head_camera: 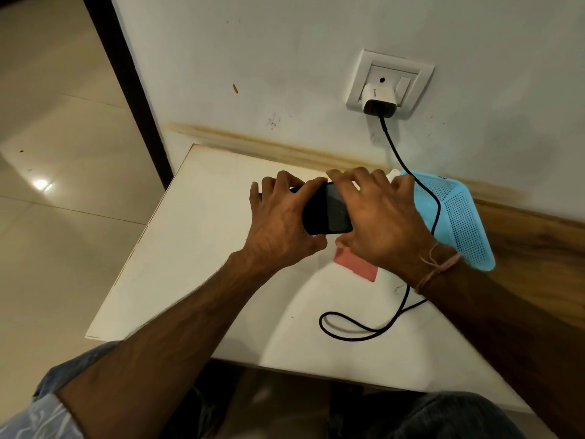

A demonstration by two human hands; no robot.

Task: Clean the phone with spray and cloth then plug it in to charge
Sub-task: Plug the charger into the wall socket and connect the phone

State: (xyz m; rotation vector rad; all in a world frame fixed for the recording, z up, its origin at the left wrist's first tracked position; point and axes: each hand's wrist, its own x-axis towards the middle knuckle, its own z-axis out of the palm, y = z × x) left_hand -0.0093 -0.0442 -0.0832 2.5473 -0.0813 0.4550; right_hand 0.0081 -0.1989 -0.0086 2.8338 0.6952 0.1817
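A black phone [329, 210] is held above the white table [196, 242], screen up. My left hand [281, 223] grips its left end. My right hand [380, 217] covers its right end with fingers spread over the top. A pink cloth [357, 264] lies on the table partly under my right hand. A white charger [380, 99] sits in the wall socket [389, 80], and its black cable [354, 331] runs down the wall, behind my right hand, and loops on the table. A white tip [394, 173], perhaps the spray bottle, peeks out behind my right hand.
A light blue perforated basket [459, 217] lies on its side at the back right of the table against the wall. A wooden panel [538, 236] runs along the right. Tiled floor [63, 153] lies to the left. My knees show below the table's front edge.
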